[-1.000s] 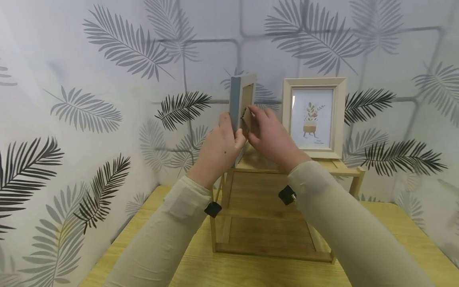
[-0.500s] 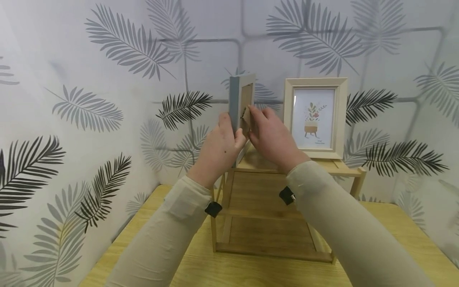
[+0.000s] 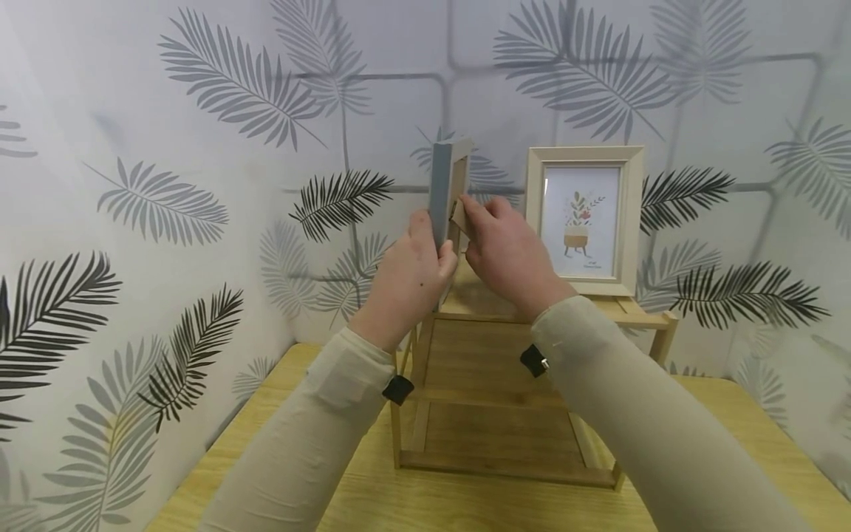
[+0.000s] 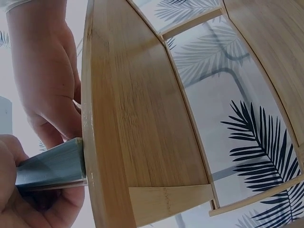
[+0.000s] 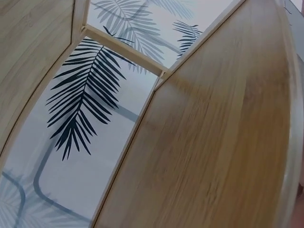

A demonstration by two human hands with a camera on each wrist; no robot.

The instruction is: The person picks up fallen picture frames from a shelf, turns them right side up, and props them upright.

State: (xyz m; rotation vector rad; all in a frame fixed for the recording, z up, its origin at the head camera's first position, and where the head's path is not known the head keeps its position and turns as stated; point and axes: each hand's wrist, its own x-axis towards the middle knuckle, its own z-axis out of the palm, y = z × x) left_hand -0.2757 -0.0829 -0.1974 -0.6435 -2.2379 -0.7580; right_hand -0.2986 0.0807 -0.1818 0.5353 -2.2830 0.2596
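1. A wooden shelf rack (image 3: 505, 399) is seen standing on the worktop (image 3: 731, 414).
2. A cream picture frame (image 3: 585, 218) is set upright on top of the rack.
3. A blue-grey frame (image 3: 444, 193) is held upright just left of the cream frame, above the rack's top.
4. Its lower edge is gripped by the left hand (image 3: 405, 284).
5. A small tab at its back is pinched by the right hand (image 3: 508, 255).
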